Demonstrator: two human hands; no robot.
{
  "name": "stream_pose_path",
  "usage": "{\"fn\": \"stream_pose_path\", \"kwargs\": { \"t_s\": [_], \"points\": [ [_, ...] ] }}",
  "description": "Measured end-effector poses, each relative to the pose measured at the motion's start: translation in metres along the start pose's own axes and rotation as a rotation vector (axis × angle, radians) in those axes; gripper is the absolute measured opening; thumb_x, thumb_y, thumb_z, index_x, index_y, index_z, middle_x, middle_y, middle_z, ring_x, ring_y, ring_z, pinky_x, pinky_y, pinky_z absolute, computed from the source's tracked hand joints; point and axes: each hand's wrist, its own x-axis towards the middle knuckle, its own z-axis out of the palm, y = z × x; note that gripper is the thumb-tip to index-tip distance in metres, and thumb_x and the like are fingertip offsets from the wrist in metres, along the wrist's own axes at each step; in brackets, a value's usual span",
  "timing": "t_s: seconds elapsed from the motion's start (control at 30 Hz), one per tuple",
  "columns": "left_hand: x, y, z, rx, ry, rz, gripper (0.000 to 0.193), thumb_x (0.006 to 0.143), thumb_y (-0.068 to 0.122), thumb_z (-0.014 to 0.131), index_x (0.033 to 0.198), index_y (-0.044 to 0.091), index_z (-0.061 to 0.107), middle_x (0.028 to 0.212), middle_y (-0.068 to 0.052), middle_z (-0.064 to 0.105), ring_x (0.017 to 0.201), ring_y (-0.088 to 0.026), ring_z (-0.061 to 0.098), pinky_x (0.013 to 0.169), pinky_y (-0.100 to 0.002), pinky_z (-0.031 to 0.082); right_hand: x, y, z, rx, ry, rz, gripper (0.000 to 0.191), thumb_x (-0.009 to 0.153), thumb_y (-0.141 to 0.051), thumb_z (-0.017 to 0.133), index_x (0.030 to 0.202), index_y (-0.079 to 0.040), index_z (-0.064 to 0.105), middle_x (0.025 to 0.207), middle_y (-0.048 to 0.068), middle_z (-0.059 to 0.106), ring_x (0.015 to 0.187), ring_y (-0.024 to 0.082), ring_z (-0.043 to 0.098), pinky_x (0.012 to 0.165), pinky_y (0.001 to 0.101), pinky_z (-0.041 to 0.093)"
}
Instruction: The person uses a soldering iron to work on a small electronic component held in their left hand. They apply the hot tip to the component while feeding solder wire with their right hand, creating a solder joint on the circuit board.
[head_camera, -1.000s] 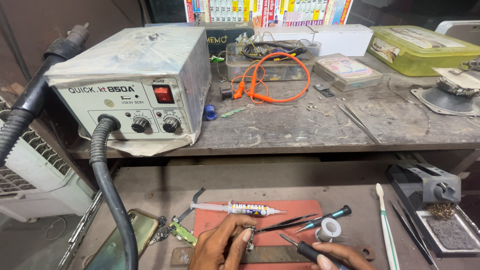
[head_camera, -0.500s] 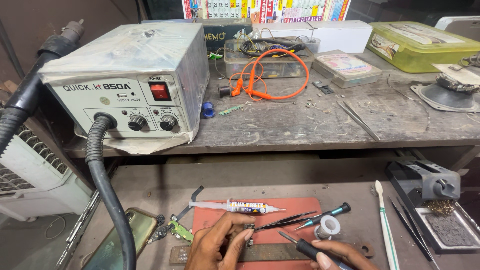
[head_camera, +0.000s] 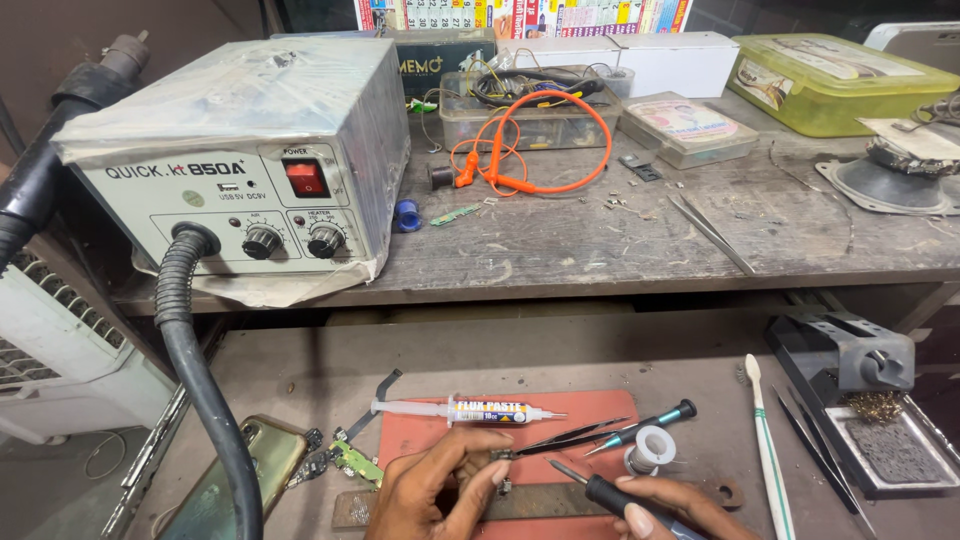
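Head view: two hands (head_camera: 440, 490), one syringe (head_camera: 455, 409).

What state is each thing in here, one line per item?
Left hand: pinching a small part at the red mat.
Right hand: gripping a dark-handled tool, tip toward the part.
Syringe: lying flat on the mat.
Black tweezers: lying on the mat, points closed.
Rework station: red rocker switch visible, on or off unclear.
Phone: lying flat, screen dark.
Green box: lid closed.
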Motion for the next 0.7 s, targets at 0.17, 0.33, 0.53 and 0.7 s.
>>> {"fn": "stream_pose_path", "kwargs": {
  "t_s": [0.17, 0.33, 0.53, 0.7],
  "points": [
    [-0.001, -0.004, 0.000, -0.002, -0.034, 0.016, 0.020, 0.085, 0.011, 0.082, 0.104, 0.007, 0.079, 0.067, -0.002, 0.075, 0.057, -0.002, 0.064, 0.053, -0.021, 0.050, 0.000, -0.008, 0.000, 0.021, -0.006, 0.075, 0.032, 0.085, -0.024, 0.078, 0.111, -0.007, 0.075, 0.088, 0.017, 0.081, 0.089, 0.023, 0.081, 0.089, 0.0379, 0.065],
    [0.002, -0.006, 0.000, -0.005, -0.011, 0.219, 0.025, 0.080, 0.006, 0.085, 0.104, 0.003, 0.079, 0.087, -0.007, 0.083, 0.065, -0.006, 0.073, 0.054, -0.022, 0.057, -0.002, -0.006, 0.000, 0.060, 0.073, 0.121, 0.032, 0.083, -0.023, 0.080, 0.109, -0.005, 0.075, 0.087, 0.018, 0.080, 0.085, 0.023, 0.085, 0.086, 0.0383, 0.064],
    [0.000, -0.004, 0.003, -0.080, -0.026, 0.049, 0.025, 0.085, 0.001, 0.079, 0.109, 0.005, 0.081, 0.080, -0.008, 0.083, 0.068, -0.009, 0.080, 0.061, -0.023, 0.066, -0.002, 0.015, -0.009, 0.124, 0.037, 0.001, 0.030, 0.083, -0.019, 0.080, 0.106, -0.002, 0.074, 0.083, 0.017, 0.074, 0.080, 0.023, 0.082, 0.080, 0.0397, 0.063],
    [0.000, -0.001, 0.005, -0.134, -0.018, 0.024, 0.023, 0.084, -0.002, 0.076, 0.107, 0.001, 0.078, 0.083, -0.010, 0.083, 0.075, -0.012, 0.083, 0.066, -0.027, 0.065, 0.003, 0.034, -0.014, 0.040, -0.032, -0.063, 0.028, 0.080, -0.017, 0.081, 0.105, -0.006, 0.074, 0.087, 0.015, 0.079, 0.090, 0.021, 0.079, 0.089, 0.0381, 0.060]
  ]
}}
